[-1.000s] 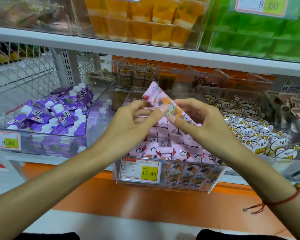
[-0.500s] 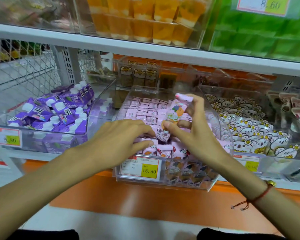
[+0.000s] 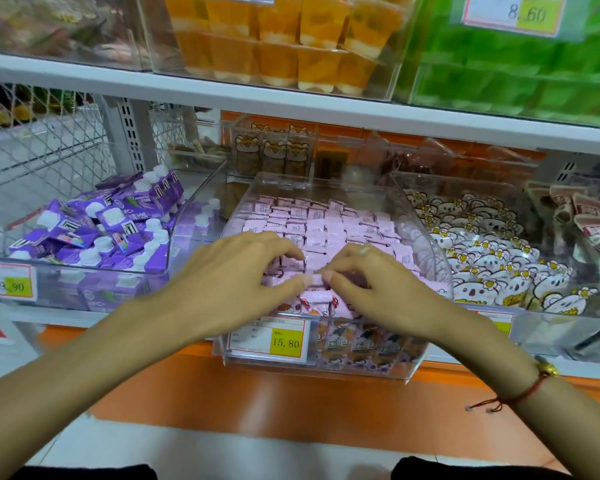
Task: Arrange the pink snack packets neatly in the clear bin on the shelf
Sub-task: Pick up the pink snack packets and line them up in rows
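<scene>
A clear bin (image 3: 409, 365) stands on the shelf in front of me, filled with pink snack packets (image 3: 323, 223) standing in rows at its back. Both of my hands are inside the front half of the bin. My left hand (image 3: 236, 285) and my right hand (image 3: 378, 289) meet fingertip to fingertip on one pink packet (image 3: 315, 279), which they pinch between them among the front rows. More pink packets (image 3: 317, 304) stand just below my fingers, behind the bin's front wall. My palms hide the packets under them.
A yellow price tag reading 15.80 (image 3: 269, 336) hangs on the bin's front. To the left is a bin of purple pouches (image 3: 94, 230), to the right a bin of white bear packets (image 3: 492, 268). The shelf above (image 3: 291, 102) carries orange jelly cups (image 3: 284, 39).
The pink packet that my hands held up above the bin has come down into the front rows. Both hands have sunk into the bin and closed in on it.
</scene>
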